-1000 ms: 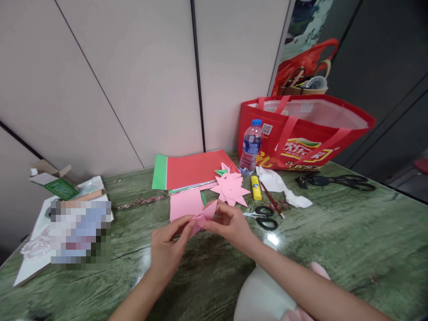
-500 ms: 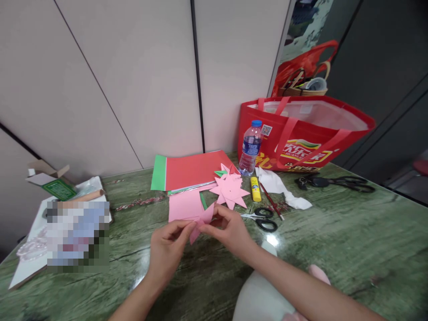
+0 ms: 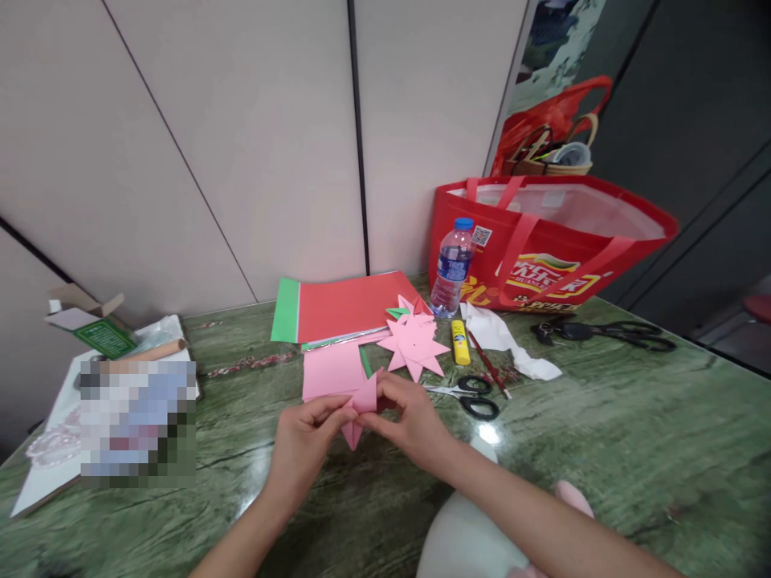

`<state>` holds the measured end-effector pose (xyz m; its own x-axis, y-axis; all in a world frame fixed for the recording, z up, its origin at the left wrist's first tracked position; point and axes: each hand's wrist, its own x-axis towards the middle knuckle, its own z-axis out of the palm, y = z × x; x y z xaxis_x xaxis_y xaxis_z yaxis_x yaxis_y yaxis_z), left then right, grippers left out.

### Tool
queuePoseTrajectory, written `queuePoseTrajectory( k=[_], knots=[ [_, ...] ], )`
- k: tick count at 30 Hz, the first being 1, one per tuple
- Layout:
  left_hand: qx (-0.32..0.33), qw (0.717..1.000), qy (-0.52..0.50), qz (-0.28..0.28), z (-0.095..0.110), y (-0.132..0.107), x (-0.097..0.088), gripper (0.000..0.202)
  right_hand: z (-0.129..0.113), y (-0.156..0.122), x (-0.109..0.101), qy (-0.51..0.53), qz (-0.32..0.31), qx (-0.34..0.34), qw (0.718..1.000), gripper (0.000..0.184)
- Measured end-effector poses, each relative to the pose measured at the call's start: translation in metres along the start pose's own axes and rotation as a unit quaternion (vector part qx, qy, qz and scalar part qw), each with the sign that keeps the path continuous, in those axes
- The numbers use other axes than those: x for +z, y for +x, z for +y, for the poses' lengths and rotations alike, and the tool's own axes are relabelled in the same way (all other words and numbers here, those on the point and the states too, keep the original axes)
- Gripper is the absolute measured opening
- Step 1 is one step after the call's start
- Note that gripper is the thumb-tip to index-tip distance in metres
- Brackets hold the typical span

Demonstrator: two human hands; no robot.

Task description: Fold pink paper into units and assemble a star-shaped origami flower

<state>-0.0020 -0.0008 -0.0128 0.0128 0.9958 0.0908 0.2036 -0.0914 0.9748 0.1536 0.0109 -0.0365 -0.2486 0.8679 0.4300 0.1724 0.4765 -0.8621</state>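
Note:
A piece of folded pink paper [image 3: 365, 396] is pinched between my two hands, one corner pointing up and another pointing down. My left hand [image 3: 307, 437] grips its left side with thumb and fingers closed. On the right side, my right hand [image 3: 413, 417] holds it the same way, its fingertips partly hidden behind the paper. Just beyond lie a flat pink paper sheet [image 3: 332, 369] and a pink pointed paper star [image 3: 415, 343]. Scissors [image 3: 475, 396] with black handles rest to the right of my right hand.
Red paper [image 3: 355, 305] and green paper [image 3: 285, 313] lie by the wall. A yellow glue stick [image 3: 460, 343], a dark red pencil [image 3: 489, 365], tissue [image 3: 511, 341] and a water bottle [image 3: 451, 269] stand or lie right of them, before a red bag [image 3: 542, 249]. A white board [image 3: 45, 482] is at left.
The folded pink paper has turned in my hands, so its lower point now hangs straighter down and more of its face shows. Both hands stay in nearly the same place.

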Motion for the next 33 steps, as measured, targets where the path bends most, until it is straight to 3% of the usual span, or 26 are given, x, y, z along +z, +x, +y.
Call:
queuePoseTrajectory(
  k=[5,9,12,18,22,27,33],
  knots=[
    [-0.037,0.998,-0.036,0.026,-0.006,0.000,0.001,0.016,-0.001,0.000,0.001,0.011,-0.001,0.011,1.000,0.014],
    [-0.020,0.997,-0.062,0.047,-0.008,-0.002,0.003,0.016,0.000,0.000,0.006,0.145,0.031,0.094,0.984,0.027],
    [-0.035,0.997,-0.071,0.016,-0.002,-0.001,0.003,0.017,0.001,0.000,0.008,0.208,0.055,0.124,0.969,0.036],
    [-0.092,0.991,-0.043,-0.087,0.008,0.002,0.002,0.035,0.005,0.003,0.002,0.183,0.032,0.127,0.974,0.033],
    [-0.078,0.993,-0.045,-0.071,0.003,0.000,0.004,0.041,0.009,0.004,0.002,0.178,0.031,0.142,0.973,0.032],
    [-0.113,0.977,-0.153,-0.096,-0.004,-0.002,0.007,0.036,0.010,0.005,0.005,0.193,0.041,0.170,0.965,0.030],
    [-0.138,0.971,-0.168,-0.103,-0.002,-0.002,0.008,0.039,0.009,0.006,0.004,0.205,0.049,0.206,0.956,0.036]
  ],
)
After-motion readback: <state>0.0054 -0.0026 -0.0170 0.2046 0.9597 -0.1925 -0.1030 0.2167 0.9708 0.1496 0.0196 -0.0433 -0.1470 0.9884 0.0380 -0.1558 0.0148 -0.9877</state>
